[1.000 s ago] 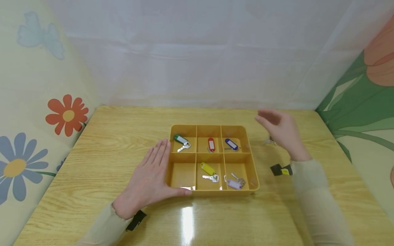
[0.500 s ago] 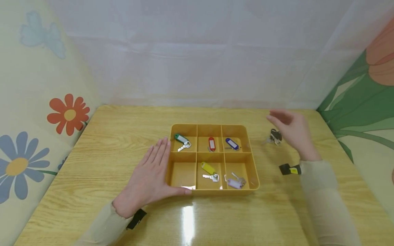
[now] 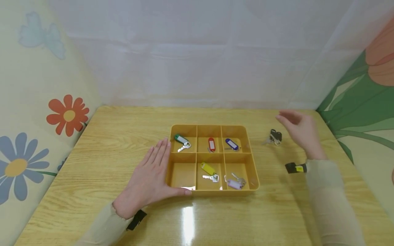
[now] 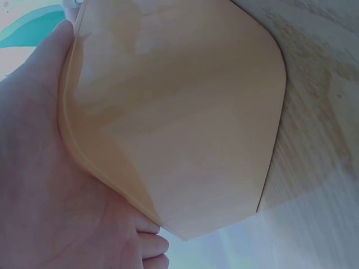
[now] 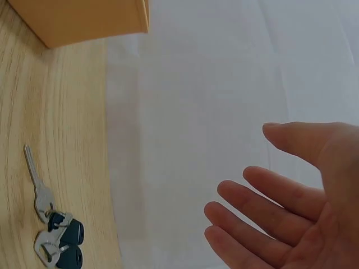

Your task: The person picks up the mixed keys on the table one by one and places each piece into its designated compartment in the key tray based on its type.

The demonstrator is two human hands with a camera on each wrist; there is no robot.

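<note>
Keys lie bunched on the table, beside and below the right grip, which hangs with fingers loosely bent, thumb apart and nothing held; a clean pick-up would probably want that grip lowered on its tray side and a pinch on the dark heads rather than the slim blade. Straight fingers of the left grip touch the side wall of the divided tray and its thumb lies along the near edge; a light brace there seems best, since a hard push would likely slide the tray towards the loose bunch.
</note>
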